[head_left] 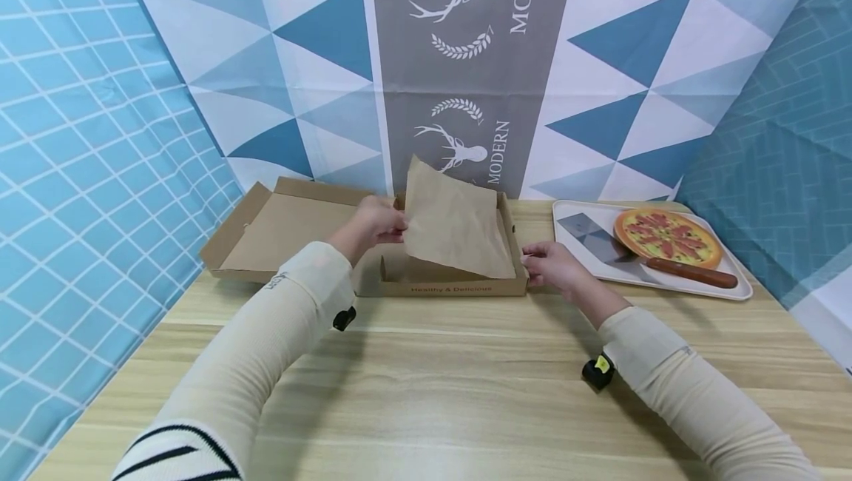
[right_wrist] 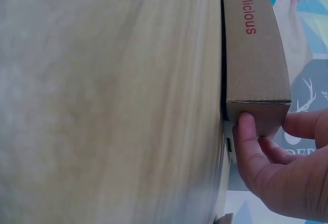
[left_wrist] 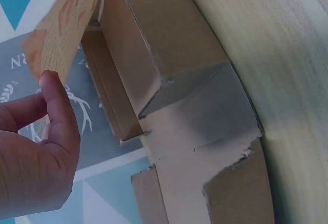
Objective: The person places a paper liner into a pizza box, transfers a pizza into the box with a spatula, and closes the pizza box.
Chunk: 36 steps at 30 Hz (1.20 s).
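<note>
Over the near part of the wooden table (head_left: 426,385), both forearms (head_left: 279,340) are stretched forward and angled inward toward the box (head_left: 459,289). Its front right corner is gripped by the right hand (head_left: 551,265), with the fingers bent against the short side wall. On the other side, the left edge of the brown paper sheet (head_left: 452,226) is pinched in the fingertips of the left hand (head_left: 379,223), which is set over the join with the opened lid (head_left: 299,226). The next move seems to turn on the sheet's slant: it extends rightward from the left fingertips, raised at that side and sloped down to the box's right end. Its long axis cannot be told, nor can contact with the box's floor. Beyond the right hand, a pizza (head_left: 668,238) and a wooden-handled server (head_left: 692,273) are carried by the tray (head_left: 619,274).
</note>
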Available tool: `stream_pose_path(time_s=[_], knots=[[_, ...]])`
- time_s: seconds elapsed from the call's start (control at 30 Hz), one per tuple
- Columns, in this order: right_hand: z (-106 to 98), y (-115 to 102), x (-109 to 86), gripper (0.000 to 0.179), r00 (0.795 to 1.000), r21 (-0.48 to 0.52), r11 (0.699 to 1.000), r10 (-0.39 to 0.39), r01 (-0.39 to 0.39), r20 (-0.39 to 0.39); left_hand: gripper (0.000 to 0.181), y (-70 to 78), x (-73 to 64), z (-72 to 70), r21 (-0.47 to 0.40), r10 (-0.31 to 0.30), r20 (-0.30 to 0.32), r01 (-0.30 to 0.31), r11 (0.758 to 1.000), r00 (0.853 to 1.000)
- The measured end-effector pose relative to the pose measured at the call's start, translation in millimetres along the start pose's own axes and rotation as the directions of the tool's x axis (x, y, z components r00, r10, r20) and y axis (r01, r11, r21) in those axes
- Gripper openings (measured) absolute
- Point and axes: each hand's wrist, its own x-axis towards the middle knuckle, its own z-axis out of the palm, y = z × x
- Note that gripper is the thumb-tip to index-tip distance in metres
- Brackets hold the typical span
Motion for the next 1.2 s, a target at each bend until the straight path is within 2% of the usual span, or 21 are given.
stream_pose_path(time_s=[0.27, 0.43, 0.6, 0.73, 0.87, 1.03, 1.2], knots=[[-0.1, -0.6, 0.6, 0.047, 1.000, -0.034, 0.999, 0.014, -0.014, -0.011, 0.010, -5.0, 4.1, 0.1, 0.101, -0.016, 0.045, 0.011, 0.995, 0.999], [-0.5, -1.2, -0.4, 0.047, 1.000, -0.031, 0.999, 0.016, -0.017, -0.011, 0.010, -8.4, 9.8, 4.4, 0.145, 0.000, 0.063, -0.009, 0.989, 0.998], [0.0, -1.3, -1.5, 0.048, 1.000, -0.025, 1.000, 0.005, -0.005, -0.006, 0.019, -9.2, 15.1, 3.9, 0.189, 0.018, 0.039, -0.025, 0.982, 0.999], [1.3, -1.4, -0.5, 0.048, 1.000, -0.042, 0.999, 0.008, -0.008, -0.014, 0.035, -7.7, 15.8, -1.8, 0.233, 0.010, 0.025, -0.015, 0.972, 1.000], [2.0, -0.7, 1.4, 0.047, 1.000, -0.064, 0.998, 0.003, -0.005, -0.021, 0.035, -8.1, 18.1, -8.5, 0.266, -0.005, 0.028, -0.002, 0.964, 1.000], [1.4, -0.8, 1.6, 0.047, 1.000, -0.073, 0.997, 0.002, -0.004, -0.024, 0.021, -11.6, 20.7, -8.8, 0.240, 0.003, 0.020, -0.008, 0.971, 1.000], [0.9, -1.1, 0.3, 0.047, 1.000, -0.067, 0.998, 0.008, -0.009, -0.024, 0.019, -13.6, 21.7, -5.1, 0.198, 0.029, -0.036, -0.021, 0.980, 0.999]])
